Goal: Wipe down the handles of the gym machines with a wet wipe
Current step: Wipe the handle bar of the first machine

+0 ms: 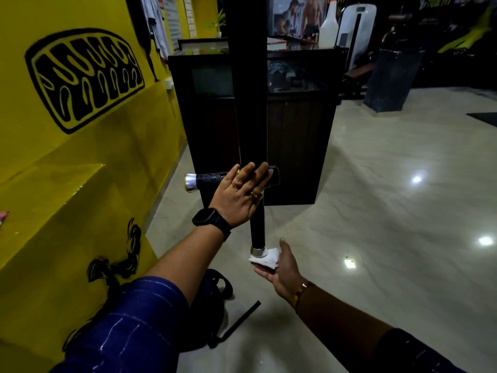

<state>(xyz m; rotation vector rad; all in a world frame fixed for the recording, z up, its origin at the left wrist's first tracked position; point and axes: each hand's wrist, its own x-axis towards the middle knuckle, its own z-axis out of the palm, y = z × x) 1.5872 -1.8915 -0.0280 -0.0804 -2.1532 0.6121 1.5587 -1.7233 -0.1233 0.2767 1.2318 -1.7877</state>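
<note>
Wet wipe, white and folded, lies in the head view at about 6 o'clock from the middle, pressed against the silver cap at the near end of a black handle. The right hand carries it on an upturned palm, with the fingers nearly straight beneath it and the thumb raised at 12 o'clock of the wipe. A bracelet sits on that wrist.

The left hand is at 12 o'clock of the wipe. It lies flat with straight fingers and grips nothing, resting where this handle meets a second handle that points to 9 o'clock. A black watch is on its wrist. A dark post rises behind the hands toward 12 o'clock. A backpack lies on the floor at 7 o'clock, beside the yellow wall.
</note>
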